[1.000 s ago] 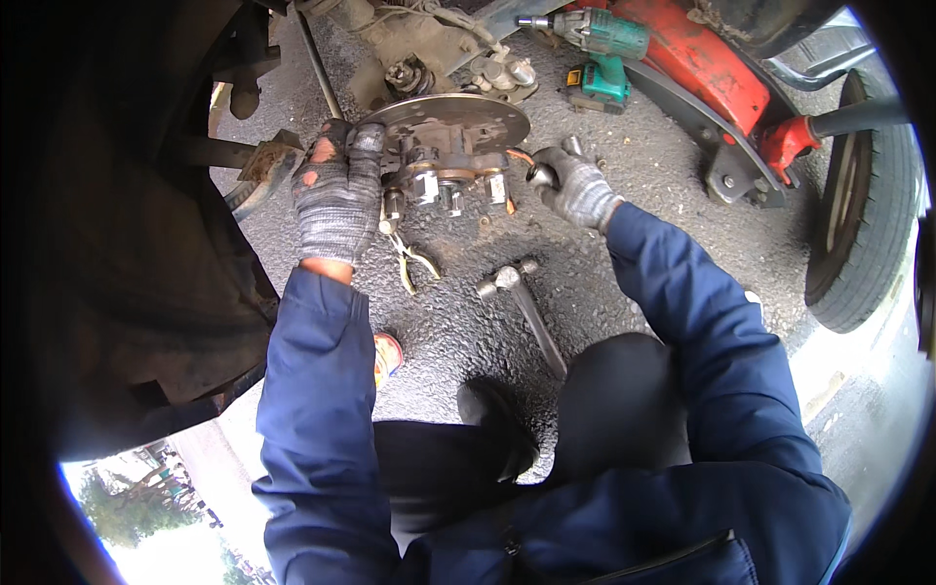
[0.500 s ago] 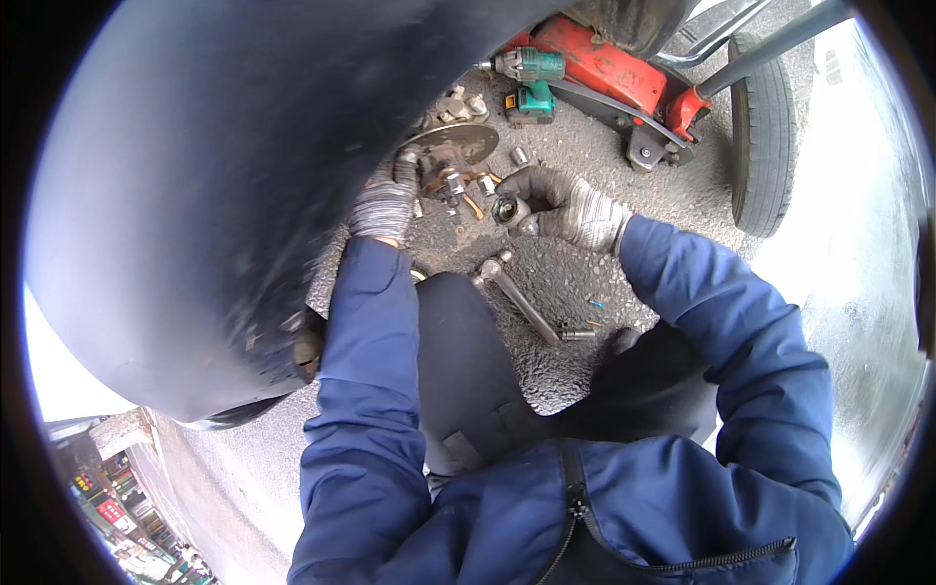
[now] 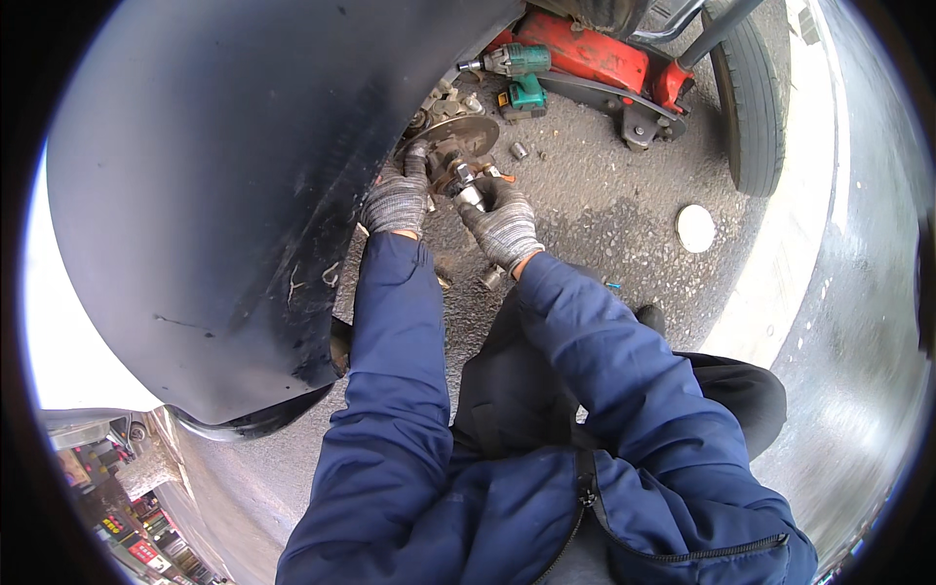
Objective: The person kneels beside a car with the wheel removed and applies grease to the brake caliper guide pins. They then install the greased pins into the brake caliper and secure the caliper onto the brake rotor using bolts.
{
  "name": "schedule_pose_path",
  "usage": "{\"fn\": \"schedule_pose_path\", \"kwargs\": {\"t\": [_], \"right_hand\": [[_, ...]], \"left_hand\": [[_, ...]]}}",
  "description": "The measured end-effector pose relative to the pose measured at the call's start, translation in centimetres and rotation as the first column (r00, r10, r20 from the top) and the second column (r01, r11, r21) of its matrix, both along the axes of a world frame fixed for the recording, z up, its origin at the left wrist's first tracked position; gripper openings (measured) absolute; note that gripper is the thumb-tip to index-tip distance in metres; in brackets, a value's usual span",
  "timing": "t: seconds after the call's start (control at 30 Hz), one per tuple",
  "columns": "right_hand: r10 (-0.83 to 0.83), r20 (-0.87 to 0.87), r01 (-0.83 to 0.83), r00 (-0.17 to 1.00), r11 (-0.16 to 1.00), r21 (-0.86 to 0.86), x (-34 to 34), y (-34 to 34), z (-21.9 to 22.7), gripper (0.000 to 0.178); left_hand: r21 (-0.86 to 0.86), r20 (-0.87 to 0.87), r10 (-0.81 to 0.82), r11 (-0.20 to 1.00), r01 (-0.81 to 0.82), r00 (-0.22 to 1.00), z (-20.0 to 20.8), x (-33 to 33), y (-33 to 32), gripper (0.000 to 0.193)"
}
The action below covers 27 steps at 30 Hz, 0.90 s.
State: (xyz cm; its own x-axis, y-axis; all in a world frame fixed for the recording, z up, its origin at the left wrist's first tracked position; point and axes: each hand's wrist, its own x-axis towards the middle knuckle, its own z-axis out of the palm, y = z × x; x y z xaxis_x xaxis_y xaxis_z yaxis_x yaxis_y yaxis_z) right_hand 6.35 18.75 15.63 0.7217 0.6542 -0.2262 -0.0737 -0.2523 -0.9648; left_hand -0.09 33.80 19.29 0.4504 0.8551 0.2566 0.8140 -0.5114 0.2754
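Both my hands wear grey knit gloves with dark fingers. My left hand (image 3: 396,198) is closed at the lower left edge of a worn brake disc (image 3: 475,134), under the dark car body panel. My right hand (image 3: 502,222) is wrapped round a large metal socket (image 3: 471,197), its open end set against the middle of the wheel hub (image 3: 456,174). Silvery wheel studs stand out round the hub. Just below my right hand, a metal tool end (image 3: 492,278) shows on the ground, mostly hidden by my arm and leg.
A dark fender (image 3: 214,195) fills the left. Behind the disc lie a green cordless impact wrench (image 3: 522,62) and a red floor jack (image 3: 595,54), with a tyre (image 3: 746,107) farther right. A small socket (image 3: 519,150) and a white round piece (image 3: 695,228) lie on the asphalt.
My right hand has moved left with the socket, bringing it from beside the hub onto it. My left hand stays at the disc. My right arm and leg now cover the tools below.
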Motion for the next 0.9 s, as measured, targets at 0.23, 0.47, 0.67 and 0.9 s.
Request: {"fn": "schedule_pose_path", "kwargs": {"t": [0.23,0.47,0.67,0.9], "right_hand": [[-0.171,-0.018,0.171,0.985,0.985,-0.013,-2.0,1.2,0.7,0.039],[-0.123,-0.626,0.318,0.77,0.925,0.209,-2.2,1.1,0.7,0.035],[-0.181,-0.199,0.194,0.963,0.98,0.047,-3.2,2.0,-0.7,0.036],[0.034,-0.888,0.289,0.458,0.939,0.184,-1.6,0.2,1.9,0.03]], "left_hand": [[0.1,0.001,0.037,0.994,-0.037,0.999,-1.0,0.1,0.4,0.077],[0.047,-0.016,0.057,0.997,-0.056,0.998,-0.3,0.1,0.0,0.084],[-0.128,-0.049,0.107,0.985,-0.113,0.993,1.0,0.5,-0.6,0.083],[-0.185,-0.02,0.127,0.974,-0.128,0.992,2.6,1.1,-1.4,0.082]]}}
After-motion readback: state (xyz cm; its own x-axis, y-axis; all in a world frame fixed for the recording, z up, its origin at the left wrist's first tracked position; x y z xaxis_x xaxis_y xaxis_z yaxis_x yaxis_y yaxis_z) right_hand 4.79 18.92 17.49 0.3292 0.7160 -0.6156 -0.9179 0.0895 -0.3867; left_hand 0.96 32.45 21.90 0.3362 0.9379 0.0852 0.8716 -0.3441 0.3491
